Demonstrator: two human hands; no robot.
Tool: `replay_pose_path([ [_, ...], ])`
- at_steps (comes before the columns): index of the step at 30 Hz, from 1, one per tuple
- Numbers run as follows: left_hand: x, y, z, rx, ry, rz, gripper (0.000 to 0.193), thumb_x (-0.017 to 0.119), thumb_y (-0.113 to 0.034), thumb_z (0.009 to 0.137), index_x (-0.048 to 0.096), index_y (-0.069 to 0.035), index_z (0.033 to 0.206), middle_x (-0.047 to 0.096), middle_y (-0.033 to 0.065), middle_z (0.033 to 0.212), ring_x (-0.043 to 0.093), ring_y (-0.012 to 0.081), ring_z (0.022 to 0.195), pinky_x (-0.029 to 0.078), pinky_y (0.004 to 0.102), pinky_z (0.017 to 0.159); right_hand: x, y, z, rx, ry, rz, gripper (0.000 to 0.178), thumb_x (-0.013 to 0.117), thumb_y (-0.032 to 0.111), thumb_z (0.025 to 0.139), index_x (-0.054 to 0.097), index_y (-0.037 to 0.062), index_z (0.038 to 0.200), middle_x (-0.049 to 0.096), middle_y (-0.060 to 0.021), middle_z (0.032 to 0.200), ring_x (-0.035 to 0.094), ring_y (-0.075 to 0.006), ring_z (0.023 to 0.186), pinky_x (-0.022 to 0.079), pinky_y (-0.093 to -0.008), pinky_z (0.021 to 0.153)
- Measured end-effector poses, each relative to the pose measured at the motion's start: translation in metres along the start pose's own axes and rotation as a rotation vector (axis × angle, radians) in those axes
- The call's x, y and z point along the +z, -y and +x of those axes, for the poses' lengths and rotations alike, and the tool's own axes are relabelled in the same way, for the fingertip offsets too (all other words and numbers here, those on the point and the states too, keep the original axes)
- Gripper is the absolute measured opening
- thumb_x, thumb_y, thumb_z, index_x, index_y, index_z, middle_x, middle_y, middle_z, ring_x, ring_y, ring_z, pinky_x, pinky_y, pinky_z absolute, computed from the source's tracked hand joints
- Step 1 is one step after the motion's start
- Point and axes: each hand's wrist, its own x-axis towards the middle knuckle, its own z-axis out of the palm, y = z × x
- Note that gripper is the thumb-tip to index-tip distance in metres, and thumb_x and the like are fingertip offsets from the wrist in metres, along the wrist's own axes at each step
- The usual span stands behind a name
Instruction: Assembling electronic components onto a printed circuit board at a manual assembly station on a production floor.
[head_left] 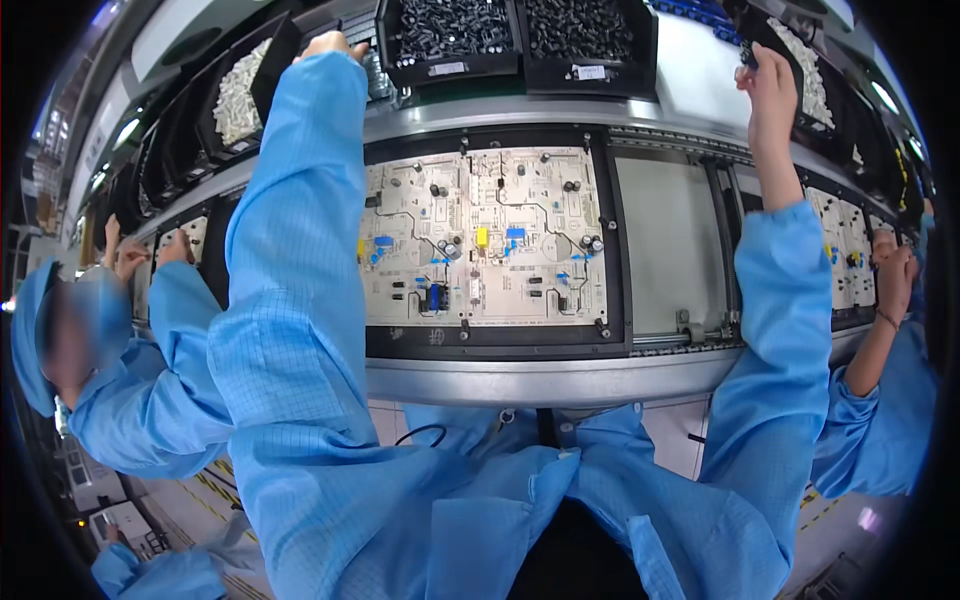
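My left hand [332, 45] reaches to the far side, beside a tray of grey parts [376, 75]; its fingertips are mostly hidden behind the hand and sleeve. My right hand [772, 100] is raised at the far right, fingers bent together near a bin of white parts [803, 75]. Something small and dark shows at its fingertips, too small to name. Between my arms, a black carrier frame [615, 250] holds two pale circuit boards [535, 215] side by side, fitted with yellow, blue and black components. My left sleeve covers part of the left board.
Two black bins of small black parts [450, 30] [588, 30] stand behind the line. At the left is another bin of white parts [240, 95]. A metal rail [540, 382] runs along the near edge. Co-workers in blue work at boards on the left [150, 380] and right [880, 400].
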Motion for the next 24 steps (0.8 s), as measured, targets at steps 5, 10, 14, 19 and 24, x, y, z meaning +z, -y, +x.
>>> replay_pose_path([
  [5, 0.008, 0.008, 0.007, 0.019, -0.008, -0.021, 0.042, 0.063, -0.047, 0.081, 0.07, -0.012, 0.104, 0.066, 0.0123, 0.11, 0.063, 0.0288, 0.103, 0.048, 0.0427, 0.089, 0.006, 0.057, -0.098, 0.152, 0.356, -0.021, 0.031, 0.056, 0.021, 0.093, 0.055, -0.0012, 0.115, 0.061, -0.006, 0.096, 0.062, -0.0151, 0.09, 0.046, -0.0252, 0.079],
  [10, -0.014, 0.04, 0.006, 0.251, -0.027, -0.328, 0.03, 0.067, -0.034, 0.083, 0.071, -0.01, 0.101, 0.069, 0.0129, 0.101, 0.066, 0.024, 0.095, 0.05, 0.0361, 0.084, 0.03, 0.078, -0.145, 0.181, 0.744, -0.095, 0.031, 0.061, 0.007, 0.088, 0.054, -0.0009, 0.117, 0.061, -0.0044, 0.1, 0.059, -0.0105, 0.096, 0.044, -0.0233, 0.088],
  [14, -0.054, 0.036, -0.09, 0.655, 0.011, -0.813, 0.02, 0.065, -0.024, 0.086, 0.072, -0.009, 0.098, 0.07, 0.0096, 0.095, 0.066, 0.0184, 0.09, 0.05, 0.0311, 0.08, 0.04, 0.076, -0.161, 0.191, 0.851, -0.146, 0.031, 0.063, 0.008, 0.087, 0.055, 0.0001, 0.116, 0.061, -0.0029, 0.099, 0.057, -0.0085, 0.096, 0.044, -0.0227, 0.089],
  [19, -0.06, -0.029, -0.196, 0.718, 0.333, -0.751, 0.023, 0.07, -0.024, 0.081, 0.071, -0.008, 0.096, 0.07, 0.0107, 0.088, 0.067, 0.0211, 0.082, 0.053, 0.0317, 0.074, 0.034, 0.065, -0.172, 0.243, 0.86, -0.154, 0.029, 0.064, 0.01, 0.087, 0.056, 0.0003, 0.113, 0.062, -0.0032, 0.1, 0.058, -0.0094, 0.096, 0.045, -0.0228, 0.089],
  [24, -0.047, -0.036, -0.212, 0.8, 0.378, -0.634, 0.021, 0.069, -0.02, 0.082, 0.07, -0.007, 0.098, 0.07, 0.0119, 0.092, 0.066, 0.0265, 0.086, 0.051, 0.0349, 0.079, 0.037, 0.073, -0.182, 0.243, 0.88, -0.123, 0.027, 0.064, 0.011, 0.087, 0.058, 0.0007, 0.11, 0.062, -0.0039, 0.1, 0.059, -0.0103, 0.096, 0.046, -0.0234, 0.088],
])
